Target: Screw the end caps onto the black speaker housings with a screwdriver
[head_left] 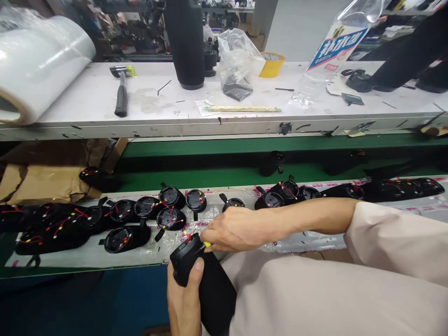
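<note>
My left hand (184,298) is wrapped round a black fabric-covered cylinder (217,291), which is tilted near my lap, its thumb lying along the upper end. At that end my right hand (238,228) is closed in a pinch, with a small yellow piece (207,244) showing at the fingertips. What the yellow piece belongs to is hidden by the fingers. A bit of red wire (189,238) sticks up beside the cylinder's open end.
Similar black cylinders (170,218) with red wires and strap tabs lie on a plastic-covered board (206,219) over a green belt (224,179). The shelf behind holds a hammer (121,93), a plastic roll (45,65), yellow tape (272,64) and a bottle (338,46).
</note>
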A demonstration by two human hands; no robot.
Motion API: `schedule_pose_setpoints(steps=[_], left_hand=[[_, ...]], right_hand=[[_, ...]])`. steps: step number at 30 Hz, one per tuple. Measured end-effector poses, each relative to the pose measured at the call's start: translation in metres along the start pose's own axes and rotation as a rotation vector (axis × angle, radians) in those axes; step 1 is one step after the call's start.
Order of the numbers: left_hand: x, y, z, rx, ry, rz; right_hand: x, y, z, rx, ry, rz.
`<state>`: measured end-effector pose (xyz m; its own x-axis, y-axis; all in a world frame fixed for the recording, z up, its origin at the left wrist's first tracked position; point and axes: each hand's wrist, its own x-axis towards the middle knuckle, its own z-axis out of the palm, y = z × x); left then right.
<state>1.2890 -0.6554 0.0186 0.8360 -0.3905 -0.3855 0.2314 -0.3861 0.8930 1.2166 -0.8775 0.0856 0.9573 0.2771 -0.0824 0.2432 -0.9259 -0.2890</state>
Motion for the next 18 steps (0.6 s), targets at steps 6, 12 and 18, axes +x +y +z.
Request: schedule_pose_setpoints(steps=[6, 12, 18], left_hand=[[0.006, 0.003, -0.002, 0.13, 0.0, 0.023], [0.0, -0.003, 0.003, -0.677, 0.126, -0.465], [0.002, -0.011, 0.008, -0.614, -0.039, -0.281]], right_hand=[[0.001, 0.0, -0.01, -0.139, -0.015, -0.035], [-0.001, 0.004, -0.001, 0.525, 0.129, 0.245], [0.01, -0.017, 0.031, 0.985, -0.002, 0.507]])
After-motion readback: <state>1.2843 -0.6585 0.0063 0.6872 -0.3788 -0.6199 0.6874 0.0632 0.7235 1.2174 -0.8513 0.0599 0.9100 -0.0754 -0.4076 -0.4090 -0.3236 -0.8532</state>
